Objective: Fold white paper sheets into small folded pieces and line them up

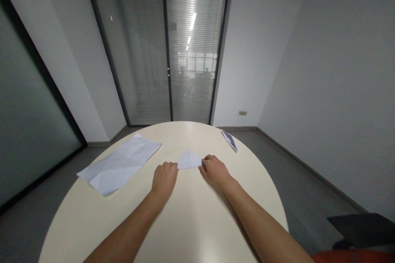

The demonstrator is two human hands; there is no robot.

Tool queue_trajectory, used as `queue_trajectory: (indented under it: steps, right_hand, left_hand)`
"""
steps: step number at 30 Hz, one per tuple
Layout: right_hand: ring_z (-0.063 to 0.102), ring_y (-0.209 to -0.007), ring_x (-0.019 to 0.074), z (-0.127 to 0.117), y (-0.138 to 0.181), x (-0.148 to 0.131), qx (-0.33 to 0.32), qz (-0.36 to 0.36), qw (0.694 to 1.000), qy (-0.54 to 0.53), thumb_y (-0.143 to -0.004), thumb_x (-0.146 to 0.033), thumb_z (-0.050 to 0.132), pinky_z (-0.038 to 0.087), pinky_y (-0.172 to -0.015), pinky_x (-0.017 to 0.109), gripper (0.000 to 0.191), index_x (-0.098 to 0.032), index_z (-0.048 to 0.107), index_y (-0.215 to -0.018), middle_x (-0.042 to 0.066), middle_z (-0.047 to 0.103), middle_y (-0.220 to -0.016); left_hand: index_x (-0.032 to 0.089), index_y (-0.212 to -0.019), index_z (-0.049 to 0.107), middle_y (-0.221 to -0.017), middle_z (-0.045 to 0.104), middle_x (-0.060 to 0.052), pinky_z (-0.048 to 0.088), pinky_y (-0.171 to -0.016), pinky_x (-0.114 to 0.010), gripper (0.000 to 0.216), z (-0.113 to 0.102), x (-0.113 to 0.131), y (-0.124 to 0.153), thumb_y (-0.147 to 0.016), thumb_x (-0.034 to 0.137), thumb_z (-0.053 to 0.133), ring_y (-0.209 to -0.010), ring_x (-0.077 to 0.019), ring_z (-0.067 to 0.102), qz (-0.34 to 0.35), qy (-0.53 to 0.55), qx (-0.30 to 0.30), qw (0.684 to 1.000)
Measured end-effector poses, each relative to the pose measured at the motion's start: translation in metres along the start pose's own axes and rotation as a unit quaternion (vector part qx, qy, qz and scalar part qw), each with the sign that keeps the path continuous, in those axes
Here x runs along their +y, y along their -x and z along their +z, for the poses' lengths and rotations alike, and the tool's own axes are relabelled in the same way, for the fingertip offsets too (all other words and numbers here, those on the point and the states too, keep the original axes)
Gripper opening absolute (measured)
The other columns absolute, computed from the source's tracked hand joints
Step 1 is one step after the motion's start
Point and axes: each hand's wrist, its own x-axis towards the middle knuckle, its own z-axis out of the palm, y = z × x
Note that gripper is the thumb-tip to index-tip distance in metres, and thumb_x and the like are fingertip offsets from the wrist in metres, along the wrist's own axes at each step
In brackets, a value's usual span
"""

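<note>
A small folded sheet of white paper (189, 160), roughly triangular with its peak pointing away from me, lies on the round table between my hands. My left hand (166, 176) is closed at its left corner, knuckles up, with the fingertips mostly hidden. At the opposite corner, my right hand (215, 169) pinches the paper between thumb and curled fingers. A short crease runs down from the peak of the paper.
Larger creased white sheets (123, 164) lie on the left of the cream round table (191, 226). A folded paper piece with a dark patch (229, 140) sits near the far right edge. Beyond stands a glass door with blinds (166, 49). A red chair (352, 256) is at bottom right.
</note>
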Motion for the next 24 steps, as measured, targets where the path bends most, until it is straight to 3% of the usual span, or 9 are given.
queue_trajectory:
  steps: [2, 4, 6, 8, 14, 18, 24]
  right_hand:
    - [0.059, -0.117, 0.0319, 0.006, 0.002, -0.011, -0.014, 0.000, 1.000, -0.017, -0.096, -0.039, 0.051, 0.047, -0.097, 0.040, 0.040, -0.010, 0.069, -0.117, 0.022, 0.066, -0.122]
    - [0.047, -0.134, 0.0368, 0.013, 0.004, -0.019, -0.022, 0.017, 0.999, -0.028, -0.097, -0.046, 0.047, 0.037, -0.110, 0.047, 0.062, -0.001, 0.051, -0.140, 0.028, 0.052, -0.141]
    - [0.031, -0.145, 0.0389, 0.018, 0.004, -0.022, -0.047, 0.032, 0.997, -0.044, -0.099, -0.051, 0.041, 0.026, -0.117, 0.051, 0.077, 0.005, 0.032, -0.150, 0.029, 0.035, -0.154]
    - [0.020, -0.149, 0.0374, 0.021, 0.004, -0.021, -0.073, 0.030, 0.995, -0.063, -0.100, -0.053, 0.037, 0.019, -0.120, 0.051, 0.081, 0.006, 0.023, -0.153, 0.028, 0.024, -0.159]
    - [0.013, -0.151, 0.0333, 0.019, 0.003, -0.011, -0.096, 0.008, 0.991, -0.092, -0.101, -0.051, 0.035, 0.015, -0.122, 0.047, 0.077, 0.002, 0.025, -0.155, 0.024, 0.018, -0.161]
    - [0.013, -0.152, 0.0331, 0.020, 0.004, -0.013, -0.100, -0.044, 0.988, -0.108, -0.100, -0.053, 0.036, 0.016, -0.122, 0.048, 0.078, 0.000, 0.025, -0.155, 0.023, 0.017, -0.161]
    - [0.028, -0.148, 0.0290, 0.018, 0.001, -0.004, -0.060, -0.061, 0.986, -0.141, -0.097, -0.040, 0.047, 0.026, -0.120, 0.042, 0.067, -0.004, 0.035, -0.152, 0.022, 0.031, -0.158]
  left_hand:
    - [0.017, -0.100, 0.071, -0.092, 0.072, -0.014, 0.051, -0.075, -0.038, 0.030, -0.001, 0.001, 0.000, -0.099, 0.018, 0.041, -0.089, -0.0291, 0.069, -0.007, -0.005, -0.008, 1.000]
    - [0.016, -0.099, 0.070, -0.090, 0.071, -0.014, 0.052, -0.074, -0.037, 0.032, -0.002, 0.002, 0.000, -0.099, 0.016, 0.038, -0.088, -0.0282, 0.069, -0.013, -0.013, -0.019, 1.000]
    - [0.015, -0.099, 0.069, -0.089, 0.070, -0.014, 0.052, -0.073, -0.035, 0.032, -0.003, 0.003, 0.000, -0.097, 0.011, 0.037, -0.089, -0.0270, 0.070, -0.012, -0.024, -0.030, 0.999]
    - [0.014, -0.101, 0.068, -0.090, 0.070, -0.014, 0.053, -0.074, -0.033, 0.032, -0.005, 0.004, 0.001, -0.095, 0.006, 0.038, -0.092, -0.0260, 0.069, -0.004, -0.031, -0.036, 0.999]
    - [0.015, -0.104, 0.067, -0.093, 0.069, -0.014, 0.054, -0.077, -0.034, 0.031, -0.011, 0.003, 0.000, -0.096, 0.007, 0.038, -0.096, -0.0258, 0.068, 0.014, -0.020, -0.050, 0.998]
    - [0.015, -0.107, 0.067, -0.101, 0.069, -0.014, 0.053, -0.080, -0.034, 0.034, -0.012, 0.002, 0.001, -0.098, 0.007, 0.035, -0.097, -0.0242, 0.067, 0.024, -0.007, -0.064, 0.998]
    - [0.016, -0.113, 0.064, -0.106, 0.068, -0.012, 0.052, -0.084, -0.031, 0.033, -0.011, 0.000, 0.002, -0.098, 0.008, 0.036, -0.103, -0.0227, 0.064, 0.024, 0.009, -0.067, 0.997]
